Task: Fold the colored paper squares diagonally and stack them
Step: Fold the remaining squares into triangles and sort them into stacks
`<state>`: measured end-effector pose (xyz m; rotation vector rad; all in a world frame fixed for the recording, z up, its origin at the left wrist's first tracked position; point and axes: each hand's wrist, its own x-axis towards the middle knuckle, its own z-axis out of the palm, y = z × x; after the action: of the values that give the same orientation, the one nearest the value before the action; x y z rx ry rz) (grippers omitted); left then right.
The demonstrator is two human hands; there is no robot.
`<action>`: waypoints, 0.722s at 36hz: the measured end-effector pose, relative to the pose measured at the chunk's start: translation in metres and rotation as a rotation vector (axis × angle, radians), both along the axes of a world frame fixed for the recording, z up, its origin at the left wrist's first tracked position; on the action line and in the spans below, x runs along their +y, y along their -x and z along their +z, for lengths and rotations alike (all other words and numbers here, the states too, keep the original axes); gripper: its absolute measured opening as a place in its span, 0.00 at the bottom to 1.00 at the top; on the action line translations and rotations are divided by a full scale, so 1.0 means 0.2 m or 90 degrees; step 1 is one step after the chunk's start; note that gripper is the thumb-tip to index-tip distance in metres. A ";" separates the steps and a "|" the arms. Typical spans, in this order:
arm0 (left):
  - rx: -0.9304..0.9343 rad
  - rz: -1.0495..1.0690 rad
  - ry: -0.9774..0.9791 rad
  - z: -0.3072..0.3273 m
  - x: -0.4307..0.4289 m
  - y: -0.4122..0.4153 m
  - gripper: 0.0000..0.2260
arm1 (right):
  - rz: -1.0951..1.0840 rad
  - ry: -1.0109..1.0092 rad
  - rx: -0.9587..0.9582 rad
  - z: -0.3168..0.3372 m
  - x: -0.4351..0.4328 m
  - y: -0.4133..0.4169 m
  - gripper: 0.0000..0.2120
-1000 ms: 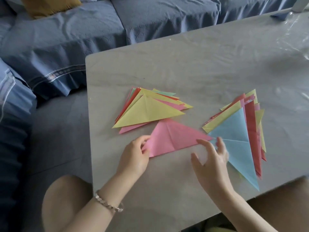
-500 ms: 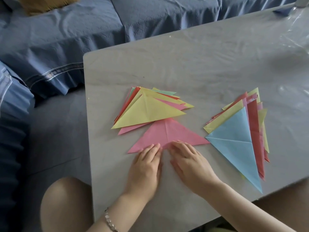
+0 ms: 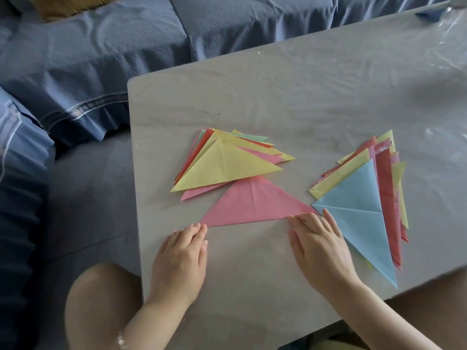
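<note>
A pink paper triangle (image 3: 255, 204) lies flat on the grey table (image 3: 290, 102), its long folded edge nearest me. My left hand (image 3: 180, 258) lies flat with its fingertips at the triangle's left corner. My right hand (image 3: 319, 246) presses straight fingers on the right end of that edge. Behind the pink piece sits a stack of folded triangles (image 3: 227, 161) with a yellow one on top. To the right lies a second pile of papers (image 3: 364, 198) topped by a light blue sheet.
A blue-covered sofa (image 3: 126, 46) runs along the table's far and left sides. My bare knees show below the table's near edge. Clear plastic film (image 3: 452, 29) glints at the far right corner.
The pink paper went from half-lifted to a flat triangle. Both hands then slid apart from the middle of its near edge out to the two corners.
</note>
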<state>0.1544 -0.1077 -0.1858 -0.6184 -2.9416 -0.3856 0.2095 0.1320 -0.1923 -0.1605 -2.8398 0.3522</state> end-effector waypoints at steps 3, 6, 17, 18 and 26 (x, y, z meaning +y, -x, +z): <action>0.012 0.014 -0.001 0.02 0.03 0.02 0.16 | -0.044 0.003 -0.010 0.00 0.07 -0.02 0.21; -0.009 0.048 0.019 0.07 0.08 0.06 0.07 | -0.056 0.001 -0.017 0.00 0.11 -0.04 0.22; -0.188 0.155 0.108 0.13 0.29 0.22 0.29 | -0.307 0.120 -0.045 0.16 0.35 0.00 0.19; -0.212 0.161 0.074 0.12 0.28 0.23 0.29 | -0.347 0.132 -0.106 0.17 0.37 0.01 0.22; -0.361 0.220 -0.068 0.15 0.27 0.22 0.23 | -0.380 0.154 -0.142 0.14 0.40 0.01 0.27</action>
<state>0.1111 -0.0532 -0.1555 0.0368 -3.4263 -0.7796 0.2078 0.2116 -0.1652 -1.1229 -2.7683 0.5630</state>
